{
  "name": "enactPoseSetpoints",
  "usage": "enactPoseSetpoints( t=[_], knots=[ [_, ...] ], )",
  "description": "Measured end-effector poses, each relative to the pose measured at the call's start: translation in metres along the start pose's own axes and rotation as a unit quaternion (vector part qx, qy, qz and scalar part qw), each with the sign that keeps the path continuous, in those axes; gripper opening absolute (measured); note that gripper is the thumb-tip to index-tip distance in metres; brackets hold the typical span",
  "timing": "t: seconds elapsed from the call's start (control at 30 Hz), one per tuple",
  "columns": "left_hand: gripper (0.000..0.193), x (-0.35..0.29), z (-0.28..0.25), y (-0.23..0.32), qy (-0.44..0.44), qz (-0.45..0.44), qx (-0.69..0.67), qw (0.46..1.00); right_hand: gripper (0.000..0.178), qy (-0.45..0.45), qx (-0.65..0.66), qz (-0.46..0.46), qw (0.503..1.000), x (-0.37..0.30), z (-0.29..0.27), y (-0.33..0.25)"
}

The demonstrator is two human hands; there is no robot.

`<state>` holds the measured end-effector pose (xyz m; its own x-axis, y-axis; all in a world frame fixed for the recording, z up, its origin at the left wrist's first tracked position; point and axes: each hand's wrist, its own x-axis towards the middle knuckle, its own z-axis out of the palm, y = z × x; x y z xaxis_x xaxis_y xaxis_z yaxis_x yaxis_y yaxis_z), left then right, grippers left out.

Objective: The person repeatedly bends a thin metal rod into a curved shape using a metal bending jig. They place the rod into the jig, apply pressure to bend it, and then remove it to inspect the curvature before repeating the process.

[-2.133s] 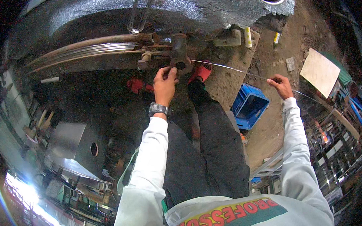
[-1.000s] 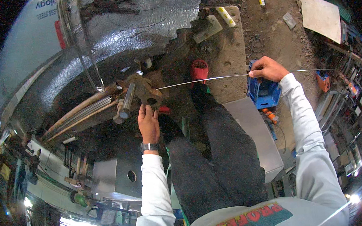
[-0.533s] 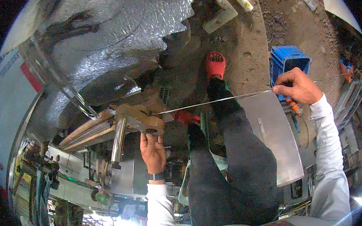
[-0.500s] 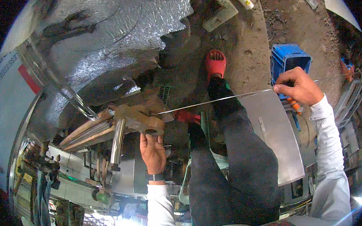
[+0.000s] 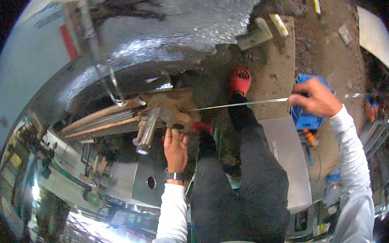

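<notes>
A thin, shiny metal strip point(image 5: 257, 102) runs nearly level across the view, its left end at a brown, vise-like tool point(image 5: 168, 110) with a thick chrome bar point(image 5: 148, 132). My right hand point(image 5: 315, 98) pinches the strip, and more of it shows beyond the hand on the right. Under the tool's round, dark-holed end is my left hand point(image 5: 175, 148), its fingers stretched upward and touching that end, not wrapped round it. A dark watch point(image 5: 176, 176) sits on the left wrist. How the strip is fixed at the tool cannot be made out.
A blue plastic crate point(image 5: 308, 120) stands on the ground below my right hand. Near my legs lies a grey metal sheet point(image 5: 286, 160). Crumpled silver foil sheeting point(image 5: 187, 35) covers the upper left. Long wooden and metal bars point(image 5: 103, 119) lie left of the tool.
The view has swung, so the tool, foil and crate appear shifted to the right. My right hand still pinches the strip, and my left fingers stay at the tool.
</notes>
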<state>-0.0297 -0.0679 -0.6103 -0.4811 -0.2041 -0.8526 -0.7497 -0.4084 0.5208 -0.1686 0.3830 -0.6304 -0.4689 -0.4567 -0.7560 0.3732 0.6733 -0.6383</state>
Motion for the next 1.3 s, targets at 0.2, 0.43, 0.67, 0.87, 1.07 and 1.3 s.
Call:
enactPoseSetpoints(
  t=[0.2,0.43,0.67,0.87,1.07,1.3],
  knots=[
    [0.037,-0.005,0.015,0.008,0.109,0.067,0.179,0.975,0.044,-0.029,0.054,-0.075,0.995,0.078,0.086,-0.059],
    [0.044,0.02,-0.059,0.033,0.334,0.252,0.23,0.879,0.053,-0.005,-0.026,-0.1,0.995,0.112,0.117,-0.118],
    [0.107,0.06,-0.108,0.066,0.265,0.306,0.499,0.766,0.032,0.014,-0.108,0.026,0.994,0.057,0.067,-0.033],
    [0.112,0.072,-0.12,0.09,0.303,0.318,0.485,0.757,0.018,0.109,-0.17,-0.061,0.978,0.095,0.129,-0.099],
    [0.117,0.089,-0.173,0.102,0.309,0.312,0.451,0.777,0.023,0.15,-0.193,-0.052,0.968,0.104,0.158,-0.114],
    [0.121,0.101,-0.193,0.122,0.3,0.321,0.395,0.807,0.017,0.261,-0.328,0.009,0.908,0.092,0.143,-0.061]
  ],
)
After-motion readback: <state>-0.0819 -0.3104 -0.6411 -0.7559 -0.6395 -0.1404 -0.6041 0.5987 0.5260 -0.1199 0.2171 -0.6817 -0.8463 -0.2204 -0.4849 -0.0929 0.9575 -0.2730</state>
